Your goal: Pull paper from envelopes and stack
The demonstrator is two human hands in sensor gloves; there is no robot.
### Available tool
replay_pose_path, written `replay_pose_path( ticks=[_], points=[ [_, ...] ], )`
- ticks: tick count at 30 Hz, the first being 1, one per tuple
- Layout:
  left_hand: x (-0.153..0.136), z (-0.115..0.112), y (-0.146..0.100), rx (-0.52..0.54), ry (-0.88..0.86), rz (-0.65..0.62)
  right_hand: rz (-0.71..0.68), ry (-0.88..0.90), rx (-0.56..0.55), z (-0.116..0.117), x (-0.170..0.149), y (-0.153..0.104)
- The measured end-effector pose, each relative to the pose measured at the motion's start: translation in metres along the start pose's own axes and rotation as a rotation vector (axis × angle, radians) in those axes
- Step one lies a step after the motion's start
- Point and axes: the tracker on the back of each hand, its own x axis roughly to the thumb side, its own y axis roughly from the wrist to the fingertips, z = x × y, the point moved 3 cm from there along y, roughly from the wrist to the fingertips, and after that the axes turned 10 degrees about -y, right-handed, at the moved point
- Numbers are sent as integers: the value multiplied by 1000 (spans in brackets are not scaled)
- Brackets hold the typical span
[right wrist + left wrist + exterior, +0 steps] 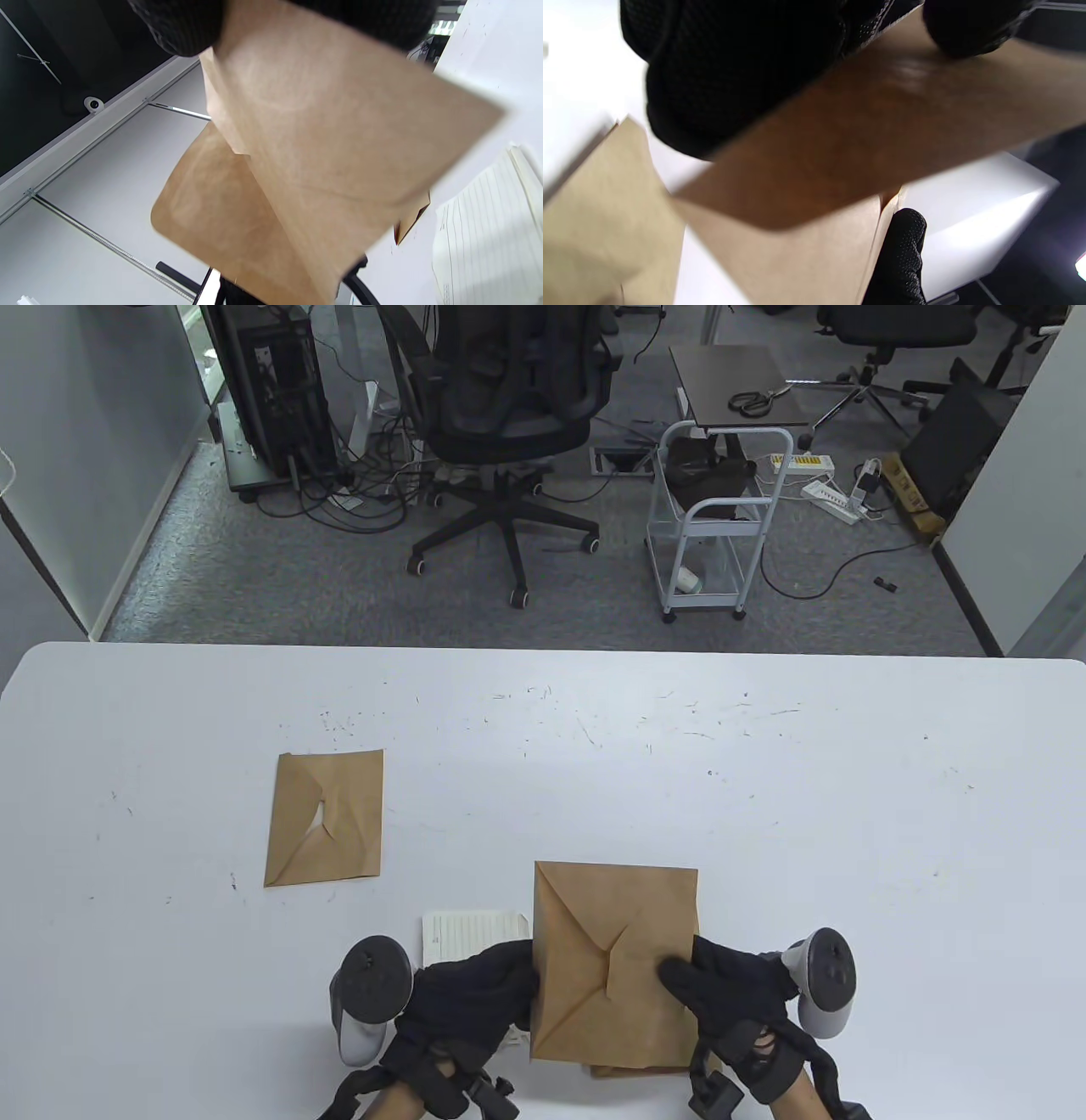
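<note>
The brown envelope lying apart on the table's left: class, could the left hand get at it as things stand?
Probably yes, once freed: the left hand now grips the held envelope, and bare table lies between it and the far envelope.

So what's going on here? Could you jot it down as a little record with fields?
held item: brown envelope, raised off the table
left hand: grips the envelope's left edge
right hand: grips its right edge, thumb on top
paper: lined sheets lying on the table beside the left hand
second envelope: flat on the table, far left, untouched
under held envelope: more brown paper, unclear what
</note>
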Motion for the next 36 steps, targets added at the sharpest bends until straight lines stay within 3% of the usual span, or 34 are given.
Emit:
replay_pose_path(
  ticks=[3,6,8,10,11,12,13,18,19,21,30,36],
  points=[
    [3,-11,9,-57,-93,18,32,-13,-33,-7,3,-2],
    [16,-13,17,51,1,22,187,-159,-99,-18,4,-9],
    [30,-12,20,187,213,-54,259,-277,-37,-19,2,-10],
    [43,-17,27,262,348,-124,346,-254,136,-14,-4,-11],
    [44,-19,29,260,368,-123,347,-236,86,-17,-5,-12],
    [42,-23,33,253,390,-98,339,-236,-26,-23,-5,-13],
    [39,-25,36,248,408,-54,358,-253,-46,-26,-4,-13],
    [-7,-54,54,129,690,282,751,-600,167,-28,-15,-27],
    [-16,-62,56,77,753,322,820,-663,209,-27,-20,-28],
    [-28,-74,60,80,885,371,872,-746,233,-26,-28,-28],
    [-58,-113,73,-86,1281,484,1110,-1005,372,-13,-68,-31],
    [-57,-124,76,-76,1424,475,1192,-1256,337,-11,-65,-28]
  ],
)
